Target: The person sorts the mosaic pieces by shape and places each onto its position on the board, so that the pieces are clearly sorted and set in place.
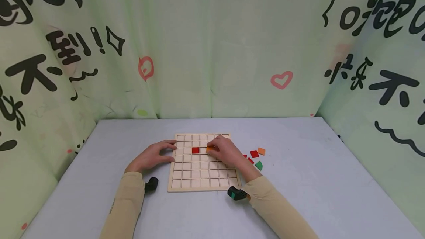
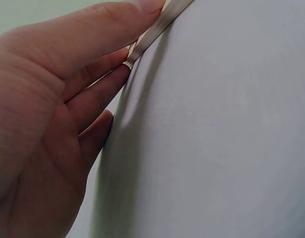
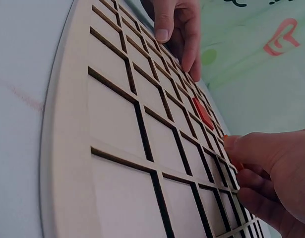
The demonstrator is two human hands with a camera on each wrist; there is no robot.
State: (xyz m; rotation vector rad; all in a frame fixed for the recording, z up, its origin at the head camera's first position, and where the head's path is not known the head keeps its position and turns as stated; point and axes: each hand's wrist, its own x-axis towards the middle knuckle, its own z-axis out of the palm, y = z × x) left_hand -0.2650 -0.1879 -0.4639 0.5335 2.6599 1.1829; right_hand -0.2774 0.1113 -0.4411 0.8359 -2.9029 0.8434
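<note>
1. Key relation: I had the orange piece (image 1: 209, 149) at the fingertips of the right hand (image 1: 227, 152), over the wooden grid board (image 1: 199, 190), to the right of the red square tile (image 1: 195, 150). Head view put both in the same row, one bare cell between them.
2. Right grip: thumb and fingers pinched the orange piece. They hid most of it (bare slivers on my right wrist feed), so I couldn't tell its long axis, nor whether it sat in a cell or just above.
3. Left grip: the left hand (image 1: 153, 155) clasped nothing; thumb and fingers were spread along the board's left edge, touching it. Steadying, I judged.
4. Nearer hand: right, no contest. The left was off on the other side of the red square tile.
5. Board: I saw it flat on the pale tabletop (image 1: 299, 194), raised strips splitting it into cells.
6. Loose stuff, right of the board, by the forearm: red pieces (image 1: 254, 153), an orange square tile (image 1: 261, 151), a green quarter-round piece (image 1: 258, 165). Forearm possibly hid more; couldn't check.
7. Room: light green curtain (image 1: 239, 47) at the back and both sides, black lettering, red heart outlines. Tabletop ran wide on either side of the board.
</note>
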